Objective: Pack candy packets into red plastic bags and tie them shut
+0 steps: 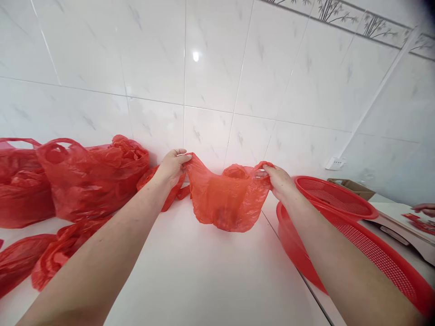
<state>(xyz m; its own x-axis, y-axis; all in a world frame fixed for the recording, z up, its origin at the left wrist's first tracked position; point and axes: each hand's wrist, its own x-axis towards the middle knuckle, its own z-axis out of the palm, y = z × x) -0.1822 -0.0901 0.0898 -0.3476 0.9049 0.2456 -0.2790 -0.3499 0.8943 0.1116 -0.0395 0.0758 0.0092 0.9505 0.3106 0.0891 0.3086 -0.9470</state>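
- Looking from the head view, I see a red plastic bag (231,203) in front of the person, stretched between two bare hands over the white counter (204,276).
- The left hand (175,165) has its grip closed, pinching the bag's left upper corner between thumb and fingers.
- The right hand (279,180) also has a closed grip, the fingers holding the handle at the bag's other upper corner.
- The bag sags in the middle, and something darker shows through its thin plastic low down; I can't make out what. Nor can I tell whether its bottom touches the counter.
- Partly behind the left forearm is a smaller red bag (175,195).
- Over on the left, a big full bag (91,181) stands upright beside another full bag (20,197), both red, with crumpled bags (23,253) lying in front.
- On the right, a round red basket (335,197) overlaps a larger red basket (377,249), partly hidden by the right forearm.
- Beyond them sit a brown box (356,188) and, at the edge, another person's hand (425,208) above some red packets (419,223).
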